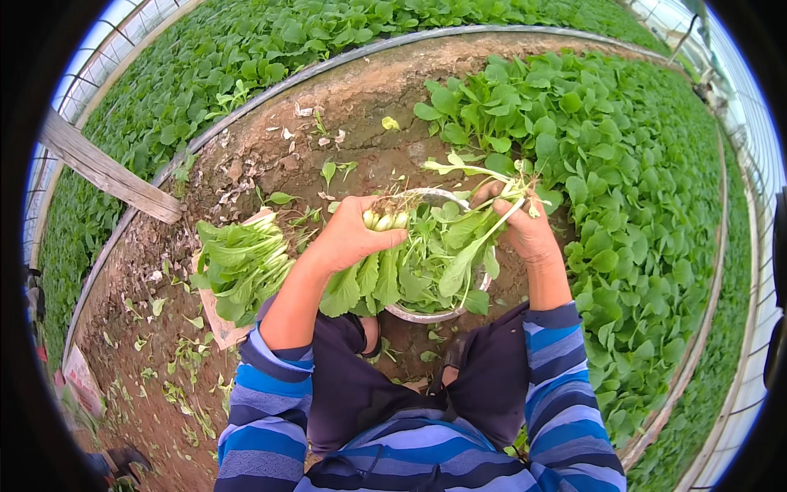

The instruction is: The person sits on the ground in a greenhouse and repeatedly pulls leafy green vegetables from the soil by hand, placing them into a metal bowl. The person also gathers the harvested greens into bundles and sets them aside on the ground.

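My left hand (356, 237) grips a small bunch of leafy green plants (372, 280) by their pale stem bases, with the fine roots facing up. In my right hand (522, 224) are a few uprooted plants (476, 243), their soil-flecked roots at the fingers and the leaves hanging down to the left. Below both hands stands a round basin (424, 317) holding loose green leaves (424, 277); the bunches hide part of its rim. Left of my left forearm, a pile of pulled greens (246, 261) rests on a flat pale sheet (222, 323), roots to the right.
Dense growing greens (621, 178) border the right side. Beyond a grey hose-like edging (344, 56) lies another planted bed (276, 43). A slanting wooden post (114, 169) stands at left. Scraps of leaves litter the soil (160, 381). Another person's foot (126, 461) shows at lower left.
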Available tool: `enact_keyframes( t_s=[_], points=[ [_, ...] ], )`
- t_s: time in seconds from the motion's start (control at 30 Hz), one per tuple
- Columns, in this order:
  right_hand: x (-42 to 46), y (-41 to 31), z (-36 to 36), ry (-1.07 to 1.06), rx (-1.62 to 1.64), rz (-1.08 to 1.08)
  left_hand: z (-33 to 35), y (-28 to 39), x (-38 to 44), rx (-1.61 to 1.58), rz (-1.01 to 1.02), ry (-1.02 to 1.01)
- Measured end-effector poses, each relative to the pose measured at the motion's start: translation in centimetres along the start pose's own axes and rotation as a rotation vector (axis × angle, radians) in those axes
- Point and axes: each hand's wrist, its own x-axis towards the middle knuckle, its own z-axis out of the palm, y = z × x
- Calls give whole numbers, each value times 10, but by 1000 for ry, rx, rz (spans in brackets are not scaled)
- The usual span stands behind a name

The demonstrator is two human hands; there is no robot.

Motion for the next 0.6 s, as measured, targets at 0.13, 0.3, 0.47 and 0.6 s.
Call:
enact_keyframes(
  t_s=[0.13, 0.3, 0.47, 0.6],
  points=[
    [0, 18, 12, -28, 35, 41, 26, -11, 7, -51, 95, -122],
    [3, 49, 19, 4, 151, 38, 47, -24, 26, -67, 20, -272],
    [-4, 38, 44, -32, 289, 72, 50, -24, 22, 16, -45, -326],
    [0, 32, 35, 115, 207, -6, 53, -20, 18, 384, 283, -94]
  ],
)
